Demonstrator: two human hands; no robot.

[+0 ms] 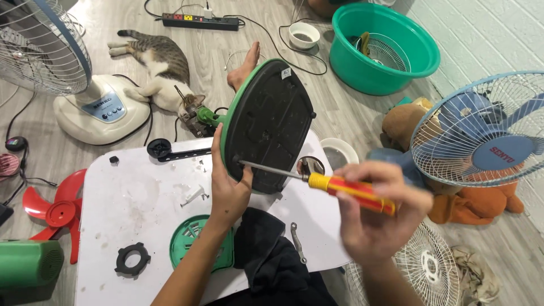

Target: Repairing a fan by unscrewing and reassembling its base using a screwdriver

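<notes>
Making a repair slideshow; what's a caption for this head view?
Left hand steadies an upturned green fan base on a white table while the right hand drives a yellow-and-red screwdriver into it.

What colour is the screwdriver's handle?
Yellow and red, on the screwdriver in the right hand, head view.

A tabby cat (161,71) was sprawled on the floor by a white fan base (102,110), a teal basin (385,48) sat further back, and red fan blades (54,212) lay left of the worktop (130,204).
</notes>
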